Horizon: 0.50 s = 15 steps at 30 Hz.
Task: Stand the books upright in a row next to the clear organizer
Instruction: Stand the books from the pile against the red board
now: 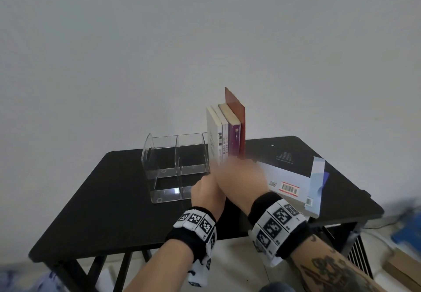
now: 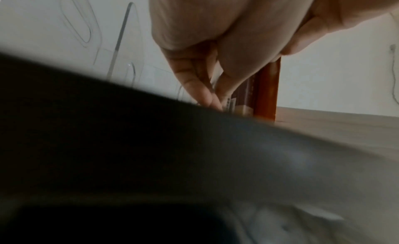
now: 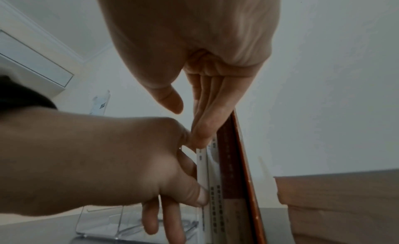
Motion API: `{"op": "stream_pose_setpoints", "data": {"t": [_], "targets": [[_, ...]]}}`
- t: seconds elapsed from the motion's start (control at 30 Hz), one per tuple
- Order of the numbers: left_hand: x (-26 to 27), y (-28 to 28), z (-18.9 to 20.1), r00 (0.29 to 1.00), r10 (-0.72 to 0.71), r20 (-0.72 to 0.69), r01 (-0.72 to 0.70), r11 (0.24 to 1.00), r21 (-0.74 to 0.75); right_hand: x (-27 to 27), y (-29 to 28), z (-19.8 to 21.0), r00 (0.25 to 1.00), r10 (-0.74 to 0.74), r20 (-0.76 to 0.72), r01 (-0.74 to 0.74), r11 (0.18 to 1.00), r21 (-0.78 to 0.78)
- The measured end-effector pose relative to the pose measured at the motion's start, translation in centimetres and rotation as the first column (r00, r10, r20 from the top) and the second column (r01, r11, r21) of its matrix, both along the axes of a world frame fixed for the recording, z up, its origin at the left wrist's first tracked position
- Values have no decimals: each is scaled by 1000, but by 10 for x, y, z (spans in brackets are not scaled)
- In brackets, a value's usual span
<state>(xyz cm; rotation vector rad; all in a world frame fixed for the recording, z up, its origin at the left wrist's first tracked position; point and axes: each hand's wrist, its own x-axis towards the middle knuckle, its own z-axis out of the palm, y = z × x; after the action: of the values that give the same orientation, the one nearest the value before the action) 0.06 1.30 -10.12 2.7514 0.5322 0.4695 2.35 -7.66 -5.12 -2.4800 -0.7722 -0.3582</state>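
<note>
Several books stand upright in a row on the black table (image 1: pixel 109 203), right of the clear organizer (image 1: pixel 175 162): two white ones (image 1: pixel 215 137), a purple one (image 1: pixel 234 139) and a taller red-brown one (image 1: pixel 242 130). My left hand (image 1: pixel 205 189) is low at the row's left end. In the right wrist view its thumb (image 3: pixel 201 196) presses the white spine (image 3: pixel 202 171) and its fingers point down beside the cover. My right hand (image 1: pixel 241 173), blurred, lays straight fingers (image 3: pixel 207 111) against the spines beside the red-brown book (image 3: pixel 239 162), thumb apart.
Two more books lie flat on the table's right part, a dark-and-white one with a barcode (image 1: pixel 293 175) over a pale blue one (image 1: pixel 316 184). The wall is close behind the row. Boxes and a blue item sit on the floor at right (image 1: pixel 403 260).
</note>
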Motion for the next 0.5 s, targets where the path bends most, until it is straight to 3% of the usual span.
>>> {"op": "stream_pose_setpoints", "data": {"t": [0.2,0.37,0.5], "targets": [[4,-3,-6,995,-4,101,22,985,-174,0,-24,-2,999,-33,2,33,999,-40],[7,-5,-10,994,20,105,1,980,-198,25,-53,0,974,-217,-66,215,976,-37],[6,-1,-10,999,-19,29,23,986,-163,65,-82,-10,917,-368,-155,349,927,-135]]}}
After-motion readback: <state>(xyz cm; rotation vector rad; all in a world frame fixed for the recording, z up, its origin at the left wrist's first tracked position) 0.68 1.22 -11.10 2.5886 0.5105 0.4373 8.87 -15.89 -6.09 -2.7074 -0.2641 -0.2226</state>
